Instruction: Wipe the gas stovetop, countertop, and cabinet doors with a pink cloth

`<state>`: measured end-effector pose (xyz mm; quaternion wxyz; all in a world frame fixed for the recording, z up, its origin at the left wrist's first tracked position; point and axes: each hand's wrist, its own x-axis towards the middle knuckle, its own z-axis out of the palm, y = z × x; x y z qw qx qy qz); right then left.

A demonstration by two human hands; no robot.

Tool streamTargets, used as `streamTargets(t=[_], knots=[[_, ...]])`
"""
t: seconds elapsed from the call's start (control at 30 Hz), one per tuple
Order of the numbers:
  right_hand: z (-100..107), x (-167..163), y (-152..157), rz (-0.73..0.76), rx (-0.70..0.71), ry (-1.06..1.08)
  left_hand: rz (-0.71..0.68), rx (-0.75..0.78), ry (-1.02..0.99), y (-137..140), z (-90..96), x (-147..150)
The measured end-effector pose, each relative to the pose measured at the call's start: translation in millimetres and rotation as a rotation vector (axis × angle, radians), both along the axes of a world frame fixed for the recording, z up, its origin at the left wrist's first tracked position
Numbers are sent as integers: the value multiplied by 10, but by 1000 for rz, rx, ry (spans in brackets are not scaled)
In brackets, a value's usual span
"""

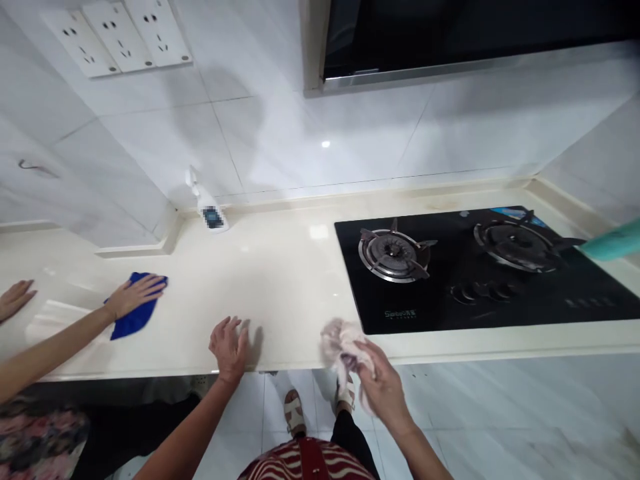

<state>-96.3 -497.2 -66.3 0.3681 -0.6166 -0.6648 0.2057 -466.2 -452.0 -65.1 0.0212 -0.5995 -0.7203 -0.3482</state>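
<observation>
My right hand grips a crumpled pale pink cloth at the counter's front edge, near the stove's front left corner. The cloth is bunched up, partly blurred, and hangs a little past the edge. My left hand rests by the front edge of the cream countertop, its fingers loosely curled and apart, holding nothing. Right of the cloth lies a black glass gas stove with two burners.
At the left, another person's hand presses a blue cloth on the counter; a second hand shows at the far left. A white spray bottle stands against the wall. Something teal juts in over the right burner. A dark range hood hangs above.
</observation>
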Motion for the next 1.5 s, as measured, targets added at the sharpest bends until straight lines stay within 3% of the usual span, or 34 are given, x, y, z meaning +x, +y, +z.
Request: streamTargets(t=[0.07, 0.13, 0.23, 0.33, 0.47, 0.57, 0.63, 0.73, 0.83, 0.87, 0.93, 1.0, 1.1, 1.37, 1.43, 1.5], knots=[[46, -53, 235, -38, 6, -20, -55, 11, -41, -72, 58, 72], [59, -234, 509, -33, -8, -184, -124, 13, -81, -165, 148, 201], [30, -691, 845, -44, -71, -449, -244, 17, -137, -281, 323, 440], [47, -1258, 1017, 38, -120, -517, -324, 11, -173, -287, 473, 587], [159, -2076, 939, 381, -144, -464, -318, -15, -158, -141, 514, 470], [164, -2553, 678, 652, 74, -291, -192, -125, -118, -79, 465, 218], [103, -2633, 523, 677, 221, -84, -78, -258, -112, -138, 437, 67], [-36, -2218, 486, 484, 281, 102, 11, -423, -42, -379, 396, 2], [-169, -1298, 674, 257, 260, 101, 24, -489, 99, -638, 306, 176], [-207, -964, 753, 181, 245, 69, 32, -500, 130, -687, 263, 264], [-282, -382, 882, 20, 162, -244, 54, -512, 156, -694, 172, 420], [-359, -3, 941, -141, 126, -435, 57, -509, 159, -574, 101, 479], [-448, 178, 919, -218, 116, -540, 35, -492, 167, -206, 95, 296], [-380, 99, 882, -238, 141, -553, 87, -601, 188, 1028, 449, -845], [-378, 129, 885, -232, 140, -542, 75, -627, 193, 1085, 485, -1020], [-389, 155, 882, -226, 136, -529, 65, -610, 209, 922, 479, -1135]])
